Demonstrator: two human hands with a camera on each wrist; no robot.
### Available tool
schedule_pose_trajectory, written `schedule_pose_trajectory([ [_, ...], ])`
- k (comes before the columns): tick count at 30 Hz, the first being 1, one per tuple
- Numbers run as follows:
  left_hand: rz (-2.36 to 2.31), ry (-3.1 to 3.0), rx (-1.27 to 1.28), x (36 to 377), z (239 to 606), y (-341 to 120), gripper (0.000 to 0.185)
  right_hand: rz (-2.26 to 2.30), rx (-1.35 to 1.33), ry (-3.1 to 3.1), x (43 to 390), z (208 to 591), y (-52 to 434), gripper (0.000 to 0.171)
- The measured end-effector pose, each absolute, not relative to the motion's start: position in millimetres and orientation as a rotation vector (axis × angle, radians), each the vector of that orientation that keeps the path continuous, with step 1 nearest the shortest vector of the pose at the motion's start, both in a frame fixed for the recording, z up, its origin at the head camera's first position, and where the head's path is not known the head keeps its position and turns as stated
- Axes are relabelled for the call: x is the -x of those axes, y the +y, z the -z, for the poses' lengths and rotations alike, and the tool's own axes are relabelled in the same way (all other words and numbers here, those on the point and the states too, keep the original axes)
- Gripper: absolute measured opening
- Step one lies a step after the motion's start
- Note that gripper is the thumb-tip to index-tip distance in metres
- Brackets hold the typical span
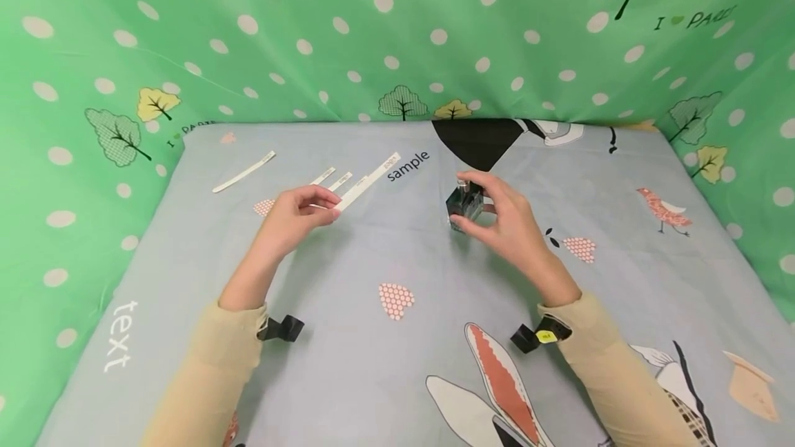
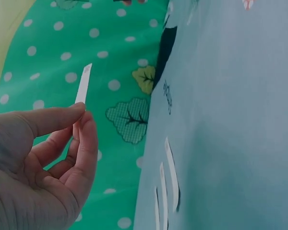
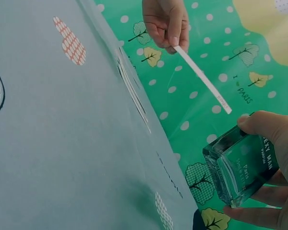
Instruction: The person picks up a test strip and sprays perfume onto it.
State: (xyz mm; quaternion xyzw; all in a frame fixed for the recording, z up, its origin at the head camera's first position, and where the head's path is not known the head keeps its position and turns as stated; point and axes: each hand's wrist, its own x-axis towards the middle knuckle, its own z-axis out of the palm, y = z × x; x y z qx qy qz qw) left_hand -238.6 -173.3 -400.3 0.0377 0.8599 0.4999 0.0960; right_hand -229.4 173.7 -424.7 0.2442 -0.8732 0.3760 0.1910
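My left hand (image 1: 302,216) pinches a white paper test strip (image 1: 371,181) between thumb and fingertips. Its free end points away to the upper right in the head view, with small print near the tip. In the left wrist view the strip (image 2: 83,86) rises above the thumb. A dark green glass perfume bottle (image 1: 464,205) is gripped by my right hand (image 1: 506,223), fingers and thumb at its sides. The right index fingertip is right at the small nozzle on top. White lettering reading "PARFUM" shows on the bottle (image 3: 242,165) in the right wrist view.
More white paper strips lie on the grey-blue printed cloth, one strip (image 1: 243,172) at the far left and others behind my left hand. A green polka-dot curtain (image 1: 348,26) encloses the table's back and sides. Black wrist cameras hang below both sleeves.
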Motion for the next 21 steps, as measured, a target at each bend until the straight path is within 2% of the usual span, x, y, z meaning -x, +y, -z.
schedule_pose_trajectory([
  [21,-1.477,2.473,-0.17,223,399,-149,0.023,-1.031,-0.702,-2.425,227,430,165,0.062],
])
